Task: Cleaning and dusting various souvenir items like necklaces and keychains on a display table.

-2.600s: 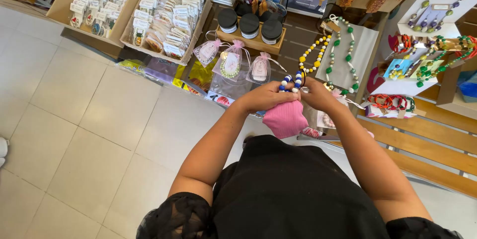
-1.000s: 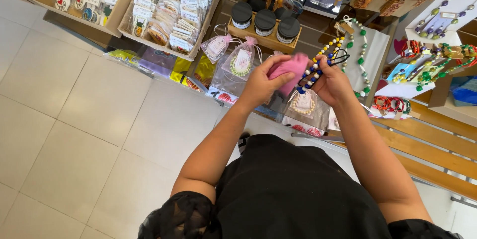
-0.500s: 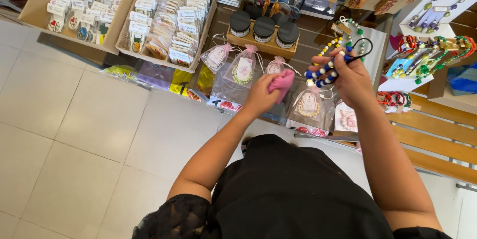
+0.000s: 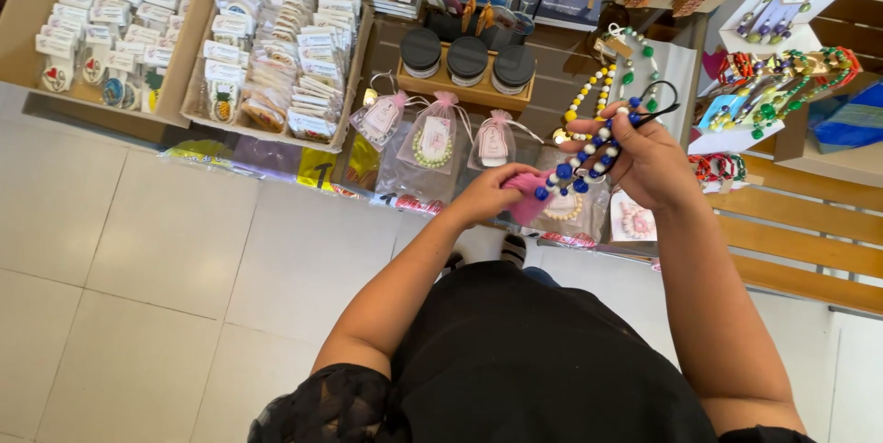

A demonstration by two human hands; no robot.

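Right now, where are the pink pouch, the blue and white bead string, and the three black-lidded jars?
pink pouch (image 4: 532, 206), head view, bare part beside the left fingers.
blue and white bead string (image 4: 583, 156), head view, beads at the right hand.
black-lidded jars (image 4: 467, 57), head view, middle jar's lid.

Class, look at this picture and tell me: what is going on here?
A person stands at a display of beaded jewellery. Their right hand holds up a blue and white bead strand with a black cord. Their left hand grips a pink pouch just beside it, above the clear gift bags and three black-lidded jars.
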